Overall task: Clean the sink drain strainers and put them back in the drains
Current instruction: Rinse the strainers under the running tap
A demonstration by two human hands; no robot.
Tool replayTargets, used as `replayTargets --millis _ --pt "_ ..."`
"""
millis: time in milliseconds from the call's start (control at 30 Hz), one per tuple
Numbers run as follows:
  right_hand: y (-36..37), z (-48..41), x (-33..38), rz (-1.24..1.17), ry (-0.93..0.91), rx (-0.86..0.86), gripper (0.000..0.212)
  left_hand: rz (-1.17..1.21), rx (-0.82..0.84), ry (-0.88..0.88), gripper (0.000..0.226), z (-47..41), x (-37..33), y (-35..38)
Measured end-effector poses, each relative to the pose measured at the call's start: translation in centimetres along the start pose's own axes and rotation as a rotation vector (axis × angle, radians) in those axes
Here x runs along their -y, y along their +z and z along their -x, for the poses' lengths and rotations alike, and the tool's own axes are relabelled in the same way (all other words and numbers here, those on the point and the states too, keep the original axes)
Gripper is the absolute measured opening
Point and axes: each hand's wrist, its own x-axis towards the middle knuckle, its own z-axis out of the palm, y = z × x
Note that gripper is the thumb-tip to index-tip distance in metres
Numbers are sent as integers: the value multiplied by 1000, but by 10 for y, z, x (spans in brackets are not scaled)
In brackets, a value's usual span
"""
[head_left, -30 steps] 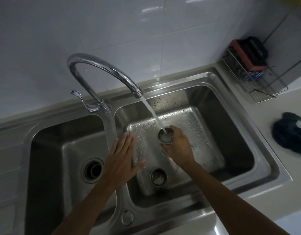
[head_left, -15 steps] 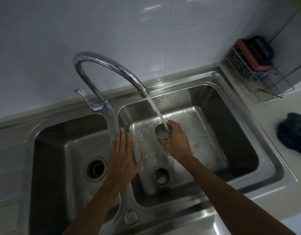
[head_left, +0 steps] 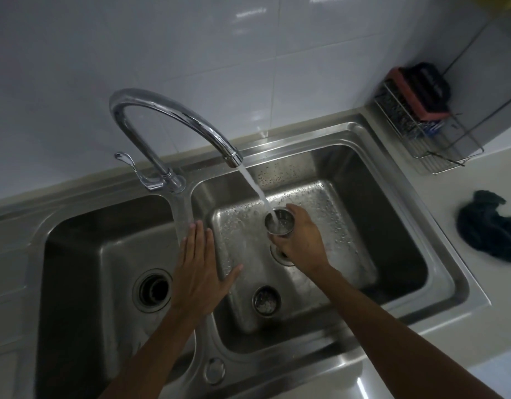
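Observation:
My right hand (head_left: 301, 240) grips a metal cup-shaped drain strainer (head_left: 279, 223), mouth up, in the right basin (head_left: 392, 226). Water from the chrome faucet (head_left: 173, 119) pours into the strainer. Just under that hand the right drain (head_left: 281, 256) shows partly. A second strainer (head_left: 266, 300) with bits of debris in it lies on the basin floor near the front. My left hand (head_left: 198, 275) rests flat, fingers straight, on the divider between the basins. The left drain (head_left: 153, 290) in the left basin is an open dark hole.
A wire rack (head_left: 429, 139) with a red and black sponge stands at the back right on the counter. A dark cloth (head_left: 490, 228) lies bunched on the counter right of the sink. White tiles back the sink.
Both hands keep their places; the right hand still holds the strainer under the running water. The view has shifted slightly.

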Motion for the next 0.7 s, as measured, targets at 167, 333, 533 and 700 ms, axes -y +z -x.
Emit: replayTargets --millis 167,333,533,700 --pt "6 -1 12 -364 356 36 81 -7 -12 4 112 0 1 0" --pt "5 -7 17 -1497 1109 151 56 -5 -4 3 112 0 0 -1" --pt "8 -1 15 -1582 1070 227 57 -11 -9 -1 111 1 -1 -2" --pt "-1 0 -1 -1351 1014 260 35 -9 9 -9 112 0 0 0"
